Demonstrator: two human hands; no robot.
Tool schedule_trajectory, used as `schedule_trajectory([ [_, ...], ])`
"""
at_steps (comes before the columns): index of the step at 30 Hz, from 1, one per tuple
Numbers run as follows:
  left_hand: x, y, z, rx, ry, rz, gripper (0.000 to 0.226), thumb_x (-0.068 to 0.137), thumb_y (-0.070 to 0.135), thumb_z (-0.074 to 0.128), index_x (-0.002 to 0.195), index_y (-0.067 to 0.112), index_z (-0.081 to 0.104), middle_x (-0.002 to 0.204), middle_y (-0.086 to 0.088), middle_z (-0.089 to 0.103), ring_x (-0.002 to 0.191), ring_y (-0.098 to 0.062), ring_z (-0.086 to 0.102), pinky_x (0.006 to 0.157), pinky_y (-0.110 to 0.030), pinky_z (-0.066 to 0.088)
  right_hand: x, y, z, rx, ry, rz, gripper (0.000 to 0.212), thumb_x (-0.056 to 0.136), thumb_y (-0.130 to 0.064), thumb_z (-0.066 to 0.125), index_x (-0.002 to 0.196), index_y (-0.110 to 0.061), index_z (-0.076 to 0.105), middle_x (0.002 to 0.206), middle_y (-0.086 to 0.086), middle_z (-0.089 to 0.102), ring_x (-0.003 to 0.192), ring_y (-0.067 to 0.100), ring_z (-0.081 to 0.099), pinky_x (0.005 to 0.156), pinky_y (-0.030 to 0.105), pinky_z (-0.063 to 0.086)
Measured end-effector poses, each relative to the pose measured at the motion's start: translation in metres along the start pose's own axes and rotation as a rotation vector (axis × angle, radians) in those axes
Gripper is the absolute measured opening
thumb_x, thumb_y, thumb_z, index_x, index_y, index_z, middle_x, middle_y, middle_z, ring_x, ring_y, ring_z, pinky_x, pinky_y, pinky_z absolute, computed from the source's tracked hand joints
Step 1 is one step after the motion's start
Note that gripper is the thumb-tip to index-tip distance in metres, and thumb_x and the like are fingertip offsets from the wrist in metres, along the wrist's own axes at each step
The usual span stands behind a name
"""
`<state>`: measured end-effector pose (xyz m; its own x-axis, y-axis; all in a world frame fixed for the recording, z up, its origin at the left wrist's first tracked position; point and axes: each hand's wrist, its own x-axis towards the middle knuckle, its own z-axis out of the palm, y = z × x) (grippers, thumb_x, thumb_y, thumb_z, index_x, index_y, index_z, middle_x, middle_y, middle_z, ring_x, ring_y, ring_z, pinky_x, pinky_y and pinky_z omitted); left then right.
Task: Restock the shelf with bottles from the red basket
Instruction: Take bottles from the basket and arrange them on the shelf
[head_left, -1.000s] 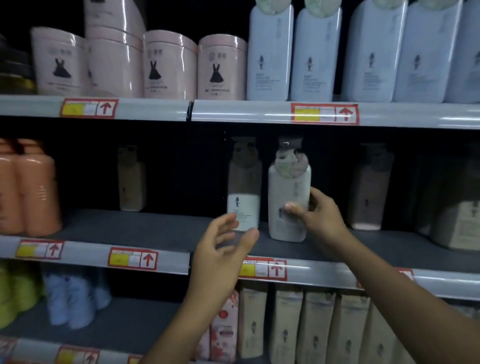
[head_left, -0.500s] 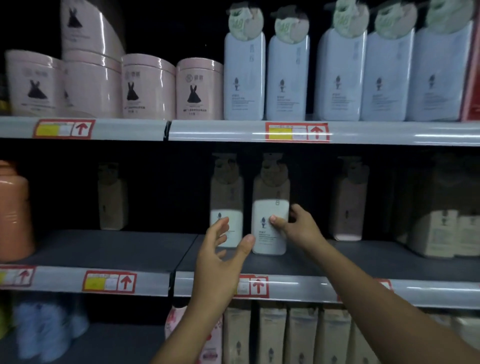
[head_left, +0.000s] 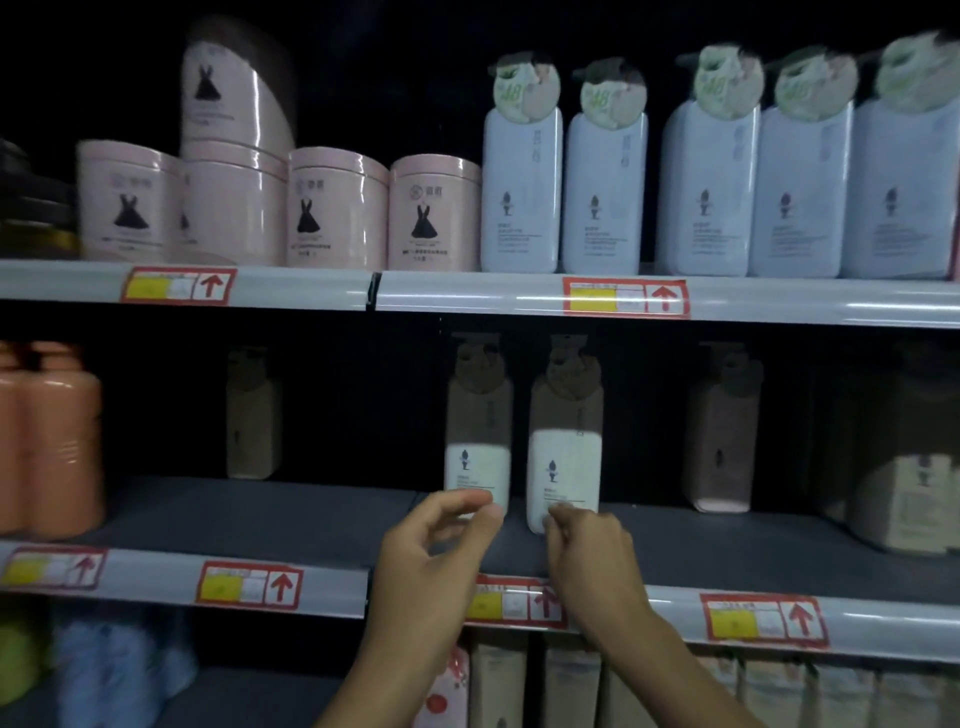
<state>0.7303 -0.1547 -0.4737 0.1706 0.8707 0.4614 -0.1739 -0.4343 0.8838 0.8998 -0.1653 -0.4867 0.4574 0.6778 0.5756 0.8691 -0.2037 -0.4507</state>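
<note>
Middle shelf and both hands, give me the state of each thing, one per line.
Right white pump bottle: upright, right hand at its base.
Left white pump bottle: upright.
Left hand: fingers curled, empty.
Orange bottles: upright.
Middle shelf: partly stocked.

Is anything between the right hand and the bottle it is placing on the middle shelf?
Nothing visible. The right hand fingertips touch the bottle at its base; the neighbouring bottle stands apart, to its left.

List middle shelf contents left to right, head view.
Orange rounded bottles → lone shadowed beige pump bottle → white-labelled pump bottle → second white-labelled pump bottle, right hand at its base → dim pinkish pump bottle.
</note>
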Motion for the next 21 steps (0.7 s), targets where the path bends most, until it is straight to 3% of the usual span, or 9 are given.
schedule_trajectory([
  [7, -0.002, 0.006, -0.001, 0.027, -0.029, -0.035, 0.015, 0.087, 0.032, 0.074, 0.089, 0.047, 0.077, 0.095, 0.020, 0.077, 0.091, 0.004, 0.069, 0.091, -0.039, 0.059, 0.014, -0.001, 0.011, -0.075, -0.107, 0.007, 0.025, 0.105, -0.020, 0.044, 0.110, -0.012, 0.068, 0.117, 0.013, 0.072, 0.108, 0.031, 0.068, 0.092, 0.039, 0.056],
  [14, -0.005, 0.016, 0.003, 0.008, -0.091, -0.101, 0.020, 0.090, 0.010, 0.071, 0.084, 0.027, 0.082, 0.089, 0.008, 0.080, 0.088, -0.003, 0.073, 0.077, -0.016, 0.055, 0.029, -0.005, 0.018, -0.134, -0.237, 0.034, 0.025, 0.100, -0.009, 0.043, 0.119, -0.010, 0.060, 0.123, 0.014, 0.068, 0.114, 0.033, 0.065, 0.092, 0.038, 0.052],
  [17, -0.008, 0.016, -0.002, 0.044, -0.117, -0.144, 0.021, 0.090, 0.009, 0.072, 0.081, 0.025, 0.082, 0.087, 0.007, 0.080, 0.084, -0.001, 0.074, 0.072, -0.011, 0.054, 0.036, -0.006, 0.020, -0.095, -0.297, 0.074, 0.036, 0.102, -0.008, 0.038, 0.136, -0.007, 0.050, 0.132, 0.017, 0.064, 0.120, 0.034, 0.062, 0.098, 0.040, 0.051],
  [21, -0.006, 0.023, -0.008, 0.048, -0.148, -0.176, 0.029, 0.092, 0.011, 0.070, 0.082, 0.036, 0.081, 0.091, 0.010, 0.080, 0.091, -0.004, 0.074, 0.090, -0.023, 0.056, 0.047, -0.004, 0.020, -0.087, -0.415, 0.092, 0.052, 0.103, -0.012, 0.037, 0.154, -0.006, 0.032, 0.157, 0.020, 0.043, 0.140, 0.035, 0.048, 0.115, 0.041, 0.040],
])
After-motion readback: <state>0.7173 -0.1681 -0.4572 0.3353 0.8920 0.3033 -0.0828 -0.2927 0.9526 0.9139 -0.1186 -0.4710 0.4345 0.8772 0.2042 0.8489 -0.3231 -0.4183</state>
